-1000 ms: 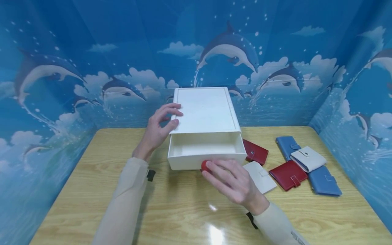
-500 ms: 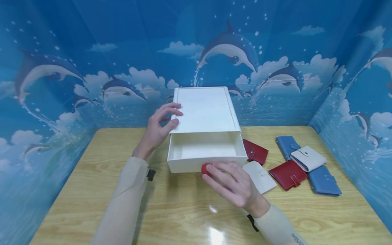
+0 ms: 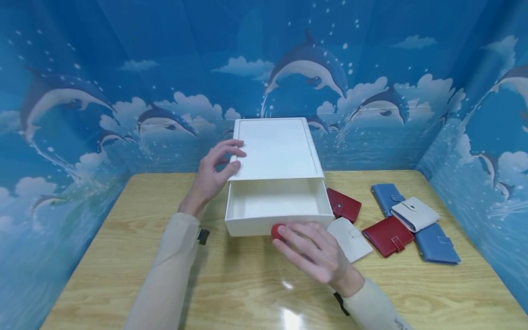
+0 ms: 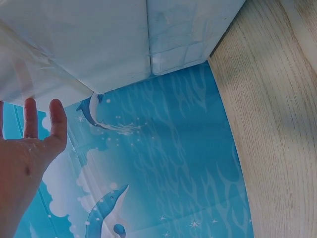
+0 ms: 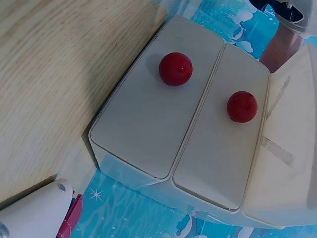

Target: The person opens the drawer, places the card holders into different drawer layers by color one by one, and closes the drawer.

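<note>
Dolphins [image 3: 309, 64] jump on the blue cloth [image 3: 231, 27] behind the wooden desk [image 3: 136, 215]. Out front, the right hand [image 3: 317, 252] has its grip pinched on the red knob [image 3: 277, 231] of the top drawer [image 3: 249, 228]. Fingers spread, the left hand [image 3: 209, 173] rests on the white box [image 3: 274, 146]. Pulling looks mostly done, but the drawer's back is hidden, so maybe more is left. Two lower drawers [image 5: 143, 124] are closed. Six little wallets [image 3: 388, 235] lie on the desk.
</note>
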Action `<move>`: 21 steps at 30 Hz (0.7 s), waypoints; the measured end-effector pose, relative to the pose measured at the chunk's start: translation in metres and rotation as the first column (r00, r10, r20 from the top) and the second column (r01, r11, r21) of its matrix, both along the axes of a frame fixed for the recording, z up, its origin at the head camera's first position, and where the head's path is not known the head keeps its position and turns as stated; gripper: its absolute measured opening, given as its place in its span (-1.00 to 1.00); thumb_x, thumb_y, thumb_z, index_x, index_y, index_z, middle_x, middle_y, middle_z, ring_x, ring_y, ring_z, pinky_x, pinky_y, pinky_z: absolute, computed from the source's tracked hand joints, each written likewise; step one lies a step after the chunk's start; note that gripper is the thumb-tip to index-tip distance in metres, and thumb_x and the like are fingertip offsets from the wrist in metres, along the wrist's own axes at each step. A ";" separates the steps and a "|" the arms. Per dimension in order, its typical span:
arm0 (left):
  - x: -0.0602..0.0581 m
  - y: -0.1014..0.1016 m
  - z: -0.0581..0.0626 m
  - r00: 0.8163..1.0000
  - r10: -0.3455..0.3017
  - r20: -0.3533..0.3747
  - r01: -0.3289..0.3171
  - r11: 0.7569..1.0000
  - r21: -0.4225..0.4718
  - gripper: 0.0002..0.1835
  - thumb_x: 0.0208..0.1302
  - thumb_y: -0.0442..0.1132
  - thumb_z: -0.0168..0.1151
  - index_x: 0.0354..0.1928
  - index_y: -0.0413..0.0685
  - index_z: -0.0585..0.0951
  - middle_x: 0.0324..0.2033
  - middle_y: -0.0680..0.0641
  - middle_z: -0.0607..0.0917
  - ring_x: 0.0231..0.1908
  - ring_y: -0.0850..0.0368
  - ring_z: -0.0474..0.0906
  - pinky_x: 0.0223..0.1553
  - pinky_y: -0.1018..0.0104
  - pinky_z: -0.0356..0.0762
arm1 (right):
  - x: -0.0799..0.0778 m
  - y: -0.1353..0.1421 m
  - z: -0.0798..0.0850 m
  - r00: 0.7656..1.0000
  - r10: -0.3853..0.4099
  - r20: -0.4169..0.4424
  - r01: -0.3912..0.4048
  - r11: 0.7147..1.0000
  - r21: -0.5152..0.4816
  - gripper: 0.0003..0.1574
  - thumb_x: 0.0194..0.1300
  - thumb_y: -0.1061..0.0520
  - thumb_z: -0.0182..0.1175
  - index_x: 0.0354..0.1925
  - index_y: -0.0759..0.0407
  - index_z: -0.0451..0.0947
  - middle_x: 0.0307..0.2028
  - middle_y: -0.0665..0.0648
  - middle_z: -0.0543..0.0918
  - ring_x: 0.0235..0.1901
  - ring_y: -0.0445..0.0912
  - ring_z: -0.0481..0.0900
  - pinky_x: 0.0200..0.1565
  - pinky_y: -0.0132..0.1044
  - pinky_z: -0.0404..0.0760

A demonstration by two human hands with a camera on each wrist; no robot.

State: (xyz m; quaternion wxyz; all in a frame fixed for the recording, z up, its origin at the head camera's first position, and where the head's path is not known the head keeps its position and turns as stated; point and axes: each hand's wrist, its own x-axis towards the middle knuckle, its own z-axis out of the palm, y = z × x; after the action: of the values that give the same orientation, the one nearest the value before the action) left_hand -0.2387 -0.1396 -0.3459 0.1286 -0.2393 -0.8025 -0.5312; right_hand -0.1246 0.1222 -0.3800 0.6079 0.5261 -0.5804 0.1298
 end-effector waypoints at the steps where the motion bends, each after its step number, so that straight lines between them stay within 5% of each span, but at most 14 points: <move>1: 0.000 0.000 0.000 1.000 0.000 -0.001 0.000 1.000 -0.001 -0.77 0.40 -0.06 0.20 0.01 0.12 0.69 0.33 0.18 0.55 0.42 0.19 0.32 0.33 -0.19 0.39 | 0.000 0.000 0.000 1.000 -0.003 0.004 0.003 1.000 0.001 -0.87 0.37 0.30 0.27 -0.23 0.26 0.77 -0.28 0.26 0.81 -0.31 0.04 0.73 -0.37 -0.27 0.70; 21: 0.001 0.001 -0.001 1.000 -0.001 -0.008 0.001 1.000 0.006 -0.77 0.41 -0.06 0.20 0.01 0.12 0.68 0.34 0.18 0.54 0.42 0.19 0.32 0.34 -0.20 0.38 | 0.003 0.015 0.000 0.997 0.072 0.020 -0.071 0.996 -0.049 -0.87 0.33 0.25 0.29 -0.21 0.27 0.75 -0.34 0.26 0.79 -0.40 0.04 0.71 -0.43 -0.29 0.68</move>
State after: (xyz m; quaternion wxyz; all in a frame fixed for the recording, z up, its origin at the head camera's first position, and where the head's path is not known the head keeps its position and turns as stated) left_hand -0.2379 -0.1388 -0.3465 0.1321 -0.2415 -0.8001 -0.5329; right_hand -0.1219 0.1373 -0.3803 0.6088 0.5304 -0.5645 0.1711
